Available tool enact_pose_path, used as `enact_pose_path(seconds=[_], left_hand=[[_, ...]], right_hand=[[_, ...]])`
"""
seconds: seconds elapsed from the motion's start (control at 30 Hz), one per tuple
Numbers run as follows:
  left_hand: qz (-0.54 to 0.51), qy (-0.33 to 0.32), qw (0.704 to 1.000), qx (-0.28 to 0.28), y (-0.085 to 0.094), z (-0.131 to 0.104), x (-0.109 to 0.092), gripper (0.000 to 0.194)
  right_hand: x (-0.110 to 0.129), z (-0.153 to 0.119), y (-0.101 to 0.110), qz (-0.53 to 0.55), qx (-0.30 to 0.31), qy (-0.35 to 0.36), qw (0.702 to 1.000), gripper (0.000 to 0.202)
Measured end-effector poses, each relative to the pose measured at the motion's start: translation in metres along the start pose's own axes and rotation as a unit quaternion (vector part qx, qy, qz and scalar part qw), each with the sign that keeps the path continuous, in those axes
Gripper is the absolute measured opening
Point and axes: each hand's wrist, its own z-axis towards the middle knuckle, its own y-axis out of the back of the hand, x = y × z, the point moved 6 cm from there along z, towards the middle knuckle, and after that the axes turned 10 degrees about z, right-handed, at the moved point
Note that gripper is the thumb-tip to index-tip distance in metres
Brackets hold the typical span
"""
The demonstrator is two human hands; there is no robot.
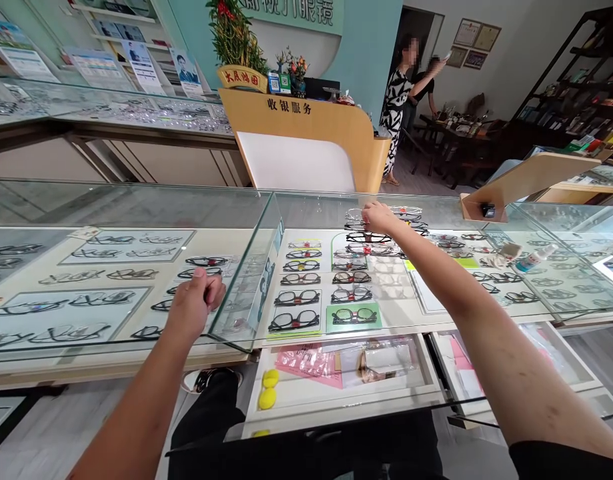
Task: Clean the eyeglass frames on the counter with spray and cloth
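Note:
My right hand (379,217) reaches to the back of the glass counter, its fingers curled down at a pair of clear-framed eyeglasses (355,215); the fingertips are partly hidden. Just in front of it lie dark-framed eyeglasses (366,237) and more pairs stacked in rows. My left hand (201,293) is closed in a fist over the left section of the counter, with nothing seen sticking out of it. Dark eyeglasses (206,261) lie just beyond that fist. Below the glass, eyeglasses (295,320) stand in columns, one pair on a green card (336,325).
An upright glass panel (253,273) divides the counter between my arms. A drawer (351,403) is pulled out before me, holding pink packets and yellow round cases. At right stand a wooden-backed mirror (526,180) and a spray bottle (536,257). Two people are beyond the cashier desk (306,123).

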Motion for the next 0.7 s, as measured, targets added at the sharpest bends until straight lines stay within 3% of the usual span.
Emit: enact_pose_path(seconds=[0.53,0.7], left_hand=[[-0.011,0.006,1.0,0.004,-0.001,0.0,0.001,0.076],[-0.01,-0.001,1.0,0.009,0.0,0.001,0.004,0.077]], right_hand=[[0.003,-0.003,0.012,0.031,0.034,-0.042,0.998,0.014],[0.002,-0.005,0.017,0.047,0.052,-0.059,0.996,0.036]])
